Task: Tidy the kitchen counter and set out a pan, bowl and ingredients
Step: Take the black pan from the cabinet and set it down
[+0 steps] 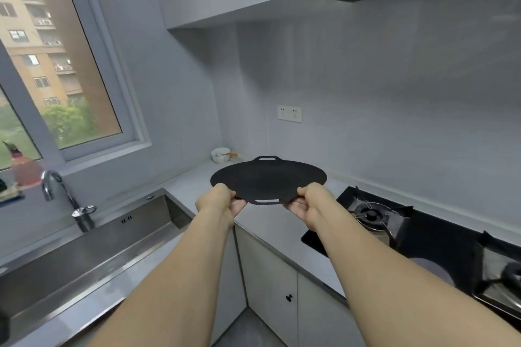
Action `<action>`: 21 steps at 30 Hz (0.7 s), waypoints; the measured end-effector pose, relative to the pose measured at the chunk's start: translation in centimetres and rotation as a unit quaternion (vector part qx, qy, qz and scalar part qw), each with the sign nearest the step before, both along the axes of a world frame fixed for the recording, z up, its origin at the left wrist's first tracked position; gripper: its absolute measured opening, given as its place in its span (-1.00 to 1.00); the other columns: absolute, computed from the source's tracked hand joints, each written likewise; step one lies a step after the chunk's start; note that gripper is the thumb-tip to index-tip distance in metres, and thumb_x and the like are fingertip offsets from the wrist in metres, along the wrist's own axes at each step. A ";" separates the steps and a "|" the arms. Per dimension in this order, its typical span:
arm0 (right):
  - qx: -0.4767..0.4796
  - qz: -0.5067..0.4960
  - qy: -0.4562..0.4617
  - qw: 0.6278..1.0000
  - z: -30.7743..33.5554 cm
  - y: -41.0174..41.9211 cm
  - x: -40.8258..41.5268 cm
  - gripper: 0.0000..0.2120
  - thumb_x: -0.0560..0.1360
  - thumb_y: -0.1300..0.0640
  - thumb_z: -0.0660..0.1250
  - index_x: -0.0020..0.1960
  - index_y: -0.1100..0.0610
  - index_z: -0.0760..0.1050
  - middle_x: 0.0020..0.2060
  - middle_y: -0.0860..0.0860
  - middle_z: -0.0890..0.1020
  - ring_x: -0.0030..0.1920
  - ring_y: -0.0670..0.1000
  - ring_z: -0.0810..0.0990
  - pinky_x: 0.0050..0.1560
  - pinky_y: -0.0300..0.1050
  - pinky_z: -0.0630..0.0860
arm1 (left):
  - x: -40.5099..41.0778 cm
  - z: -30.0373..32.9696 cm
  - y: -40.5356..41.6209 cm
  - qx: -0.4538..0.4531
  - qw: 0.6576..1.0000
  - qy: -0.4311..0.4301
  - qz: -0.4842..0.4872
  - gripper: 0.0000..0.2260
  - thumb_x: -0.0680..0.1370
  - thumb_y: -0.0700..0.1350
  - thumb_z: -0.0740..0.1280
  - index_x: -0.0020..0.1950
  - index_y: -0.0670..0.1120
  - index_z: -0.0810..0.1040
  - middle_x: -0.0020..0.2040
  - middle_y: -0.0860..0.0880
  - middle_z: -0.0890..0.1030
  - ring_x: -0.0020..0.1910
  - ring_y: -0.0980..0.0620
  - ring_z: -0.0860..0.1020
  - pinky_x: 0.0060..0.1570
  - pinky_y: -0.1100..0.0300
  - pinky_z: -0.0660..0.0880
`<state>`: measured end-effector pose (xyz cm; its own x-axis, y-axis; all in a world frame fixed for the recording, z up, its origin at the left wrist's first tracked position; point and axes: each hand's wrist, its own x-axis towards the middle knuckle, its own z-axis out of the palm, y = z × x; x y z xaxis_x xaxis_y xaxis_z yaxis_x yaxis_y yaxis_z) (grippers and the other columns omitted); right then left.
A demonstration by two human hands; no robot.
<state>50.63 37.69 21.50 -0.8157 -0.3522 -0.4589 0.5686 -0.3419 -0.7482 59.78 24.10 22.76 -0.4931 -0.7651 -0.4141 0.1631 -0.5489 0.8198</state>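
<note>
A flat round black pan (267, 177) with a slotted handle at its near and far edge hangs level above the corner of the grey counter (270, 222). My left hand (222, 201) grips its near left rim and my right hand (307, 205) grips its near right rim. A white bowl (220, 155) with a utensil resting in it stands in the far corner of the counter, behind the pan.
A steel sink (93, 245) with a chrome tap (60, 194) lies to the left below the window. A black gas hob (375, 214) with two burners is set into the counter on the right. A wall socket (289, 113) sits above the counter, cabinets below.
</note>
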 end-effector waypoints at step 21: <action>0.073 0.058 -0.015 0.996 -6.0 -14.3 -9.1 -0.83 0.58 0.39 0.10 0.11 0.31 0.42 -0.21 0.26 0.62 -0.23 0.16 0.63 -0.12 0.04 0.58 | -7.7 -5.9 -13.9 0.051 0.996 -0.073 -0.003 -0.77 0.54 -0.47 0.16 0.12 -0.31 0.50 -0.22 -0.19 0.59 -0.31 -0.11 0.61 -0.60 0.16 0.51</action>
